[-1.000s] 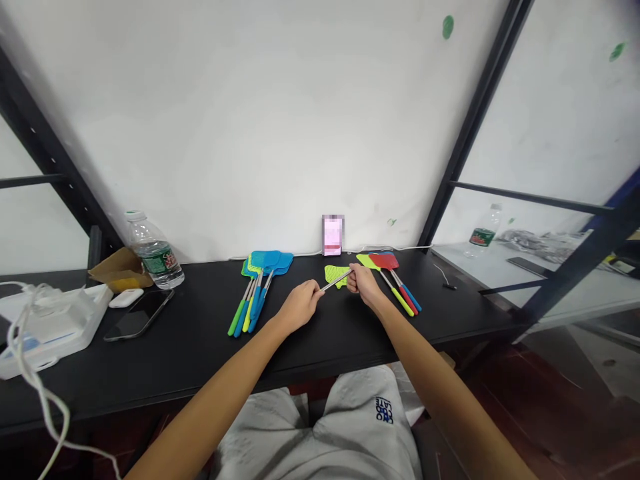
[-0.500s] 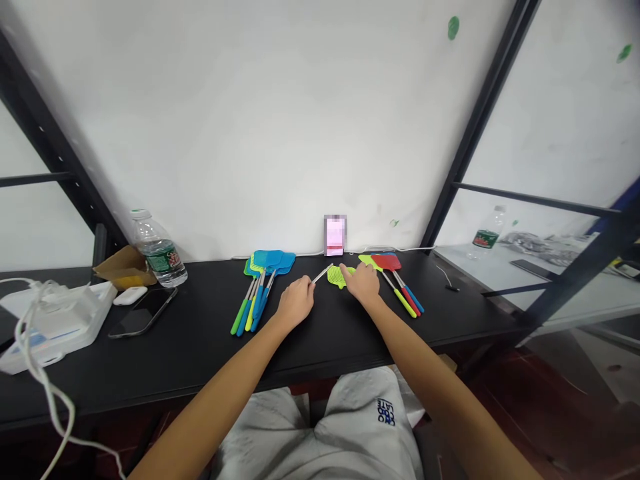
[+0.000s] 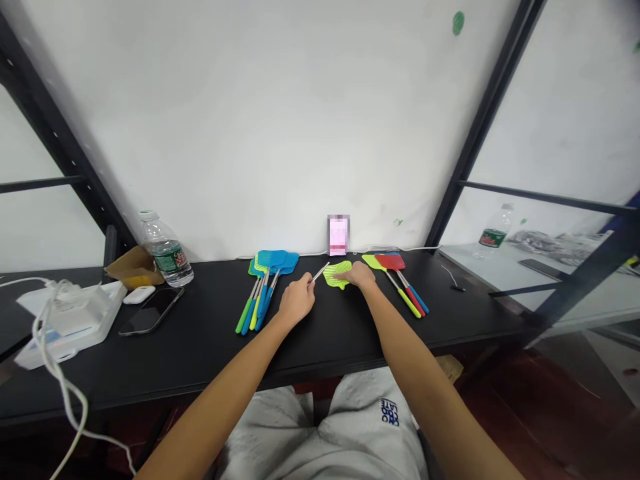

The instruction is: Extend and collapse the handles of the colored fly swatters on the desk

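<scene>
My left hand (image 3: 297, 298) is closed around a thin metal rod (image 3: 321, 272), which looks like a fly swatter's handle and points up and to the right. Just past its tip is a yellow-green perforated fly swatter head (image 3: 333, 273). My right hand (image 3: 362, 275) grips that head at its right edge, with a finger lying over its face. Rod and head look separate. To the left lies a pile of fly swatters (image 3: 273, 260) with blue and green heads. A smaller group with red, yellow-green and blue swatters (image 3: 390, 262) lies on the right.
A lit phone (image 3: 339, 237) leans against the white wall. On the left are a dark phone (image 3: 153, 311), a white case (image 3: 139, 295), a water bottle (image 3: 171, 257), a cardboard box (image 3: 131, 267) and a power strip (image 3: 75, 327) with cables. A short cable (image 3: 457, 288) lies right.
My right hand has shifted from pointing over the swatter head to gripping its right edge. The head has turned a little and moved left toward the rod. The view has swung slightly left.
</scene>
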`<control>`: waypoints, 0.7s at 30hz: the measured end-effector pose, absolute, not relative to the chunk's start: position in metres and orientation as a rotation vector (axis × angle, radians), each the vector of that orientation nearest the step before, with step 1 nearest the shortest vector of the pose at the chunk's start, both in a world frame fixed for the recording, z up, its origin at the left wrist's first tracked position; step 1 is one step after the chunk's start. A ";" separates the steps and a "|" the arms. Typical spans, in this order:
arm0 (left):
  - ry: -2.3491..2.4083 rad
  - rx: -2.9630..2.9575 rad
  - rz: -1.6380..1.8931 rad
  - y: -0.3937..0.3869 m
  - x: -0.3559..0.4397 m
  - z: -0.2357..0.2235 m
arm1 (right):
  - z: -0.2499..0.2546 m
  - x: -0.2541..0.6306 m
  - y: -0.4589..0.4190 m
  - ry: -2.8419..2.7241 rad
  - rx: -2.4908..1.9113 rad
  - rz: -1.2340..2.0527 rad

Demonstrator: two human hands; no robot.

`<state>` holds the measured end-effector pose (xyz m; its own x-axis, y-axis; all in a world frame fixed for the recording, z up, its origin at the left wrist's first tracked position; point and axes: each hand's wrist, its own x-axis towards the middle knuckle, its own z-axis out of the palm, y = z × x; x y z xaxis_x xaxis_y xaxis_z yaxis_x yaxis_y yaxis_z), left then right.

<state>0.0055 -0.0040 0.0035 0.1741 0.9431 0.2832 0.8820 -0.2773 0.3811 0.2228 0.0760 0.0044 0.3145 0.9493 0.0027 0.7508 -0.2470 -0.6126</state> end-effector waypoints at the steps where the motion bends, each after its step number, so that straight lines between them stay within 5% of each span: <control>1: 1.810 2.302 0.710 -0.003 0.005 0.003 | 0.003 0.228 0.075 -1.472 -1.966 0.567; 9: 1.810 2.313 0.663 -0.002 0.004 0.004 | 0.006 0.226 0.065 -0.974 -0.995 0.985; 21: 1.812 2.321 0.597 -0.007 0.006 0.010 | 0.003 0.214 0.064 -1.037 -0.903 1.016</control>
<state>0.0064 -0.0068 0.0101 0.1974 0.9547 0.2227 0.9003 -0.2664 0.3443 0.2135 0.0644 0.0026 0.1788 0.9534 0.2431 -0.2236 0.2799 -0.9336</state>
